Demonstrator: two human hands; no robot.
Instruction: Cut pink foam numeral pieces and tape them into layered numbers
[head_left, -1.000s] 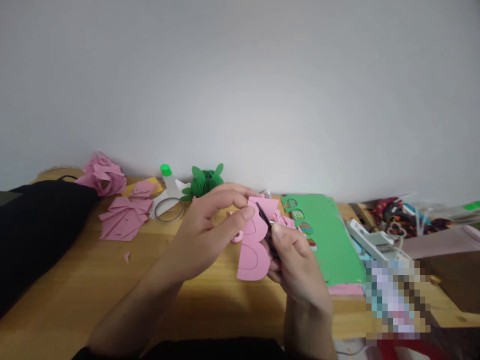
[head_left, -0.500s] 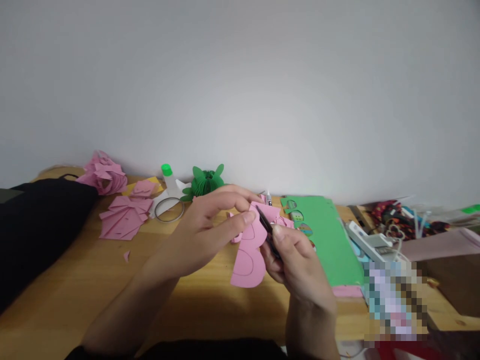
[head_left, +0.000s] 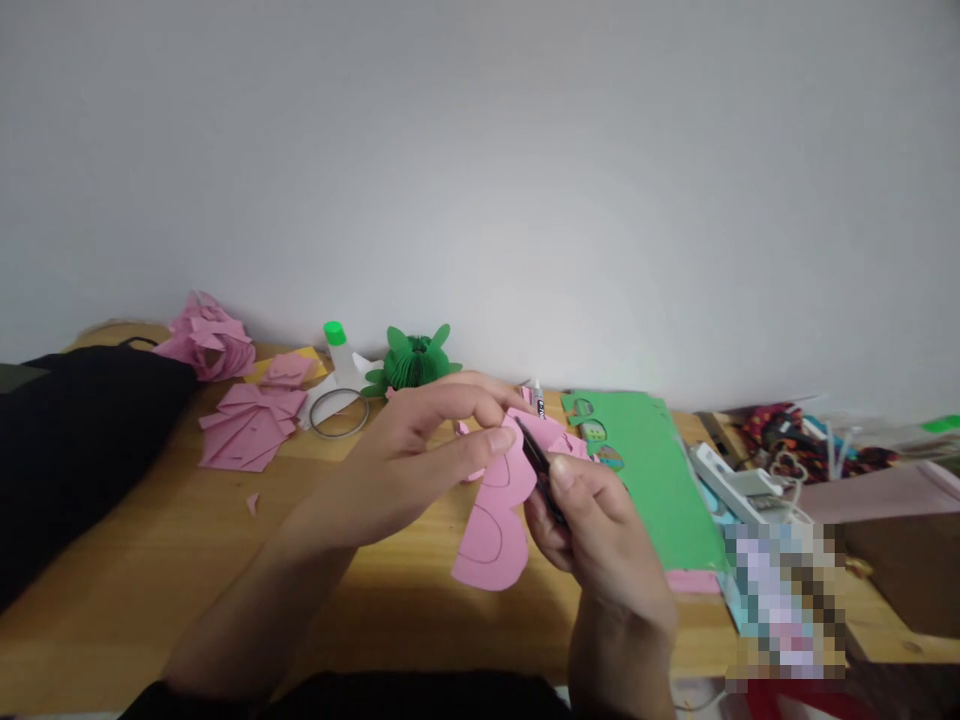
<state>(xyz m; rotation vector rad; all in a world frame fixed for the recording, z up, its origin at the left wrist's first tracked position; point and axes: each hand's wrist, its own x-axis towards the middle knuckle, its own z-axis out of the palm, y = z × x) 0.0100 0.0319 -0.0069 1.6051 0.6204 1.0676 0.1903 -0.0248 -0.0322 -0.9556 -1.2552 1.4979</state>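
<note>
My left hand [head_left: 442, 435] pinches the upper end of a pink paper piece [head_left: 491, 545] between thumb and fingers. The paper has a scalloped right edge and curved pencil-like lines drawn on it; it hangs down in front of me above the table. In my right hand [head_left: 596, 515] is a pair of dark scissors [head_left: 535, 455], pointing up and left. Their blades lie against the paper's upper right edge, close to my left thumb. My fingers cover most of the handles.
Folded pink paper [head_left: 251, 425] and a small pink scrap [head_left: 253, 503] lie left on the wooden table [head_left: 150, 590]. Behind stand a glue stick [head_left: 337, 350] and a green paper figure [head_left: 416, 365]. A tape ring [head_left: 339, 413], green sheet [head_left: 667, 490], power strip [head_left: 739, 485] and black cloth [head_left: 82, 450] are around.
The paper's lower end has swung slightly left and down. The scissors' tips sit a little lower against the edge. Both hands keep their hold.
</note>
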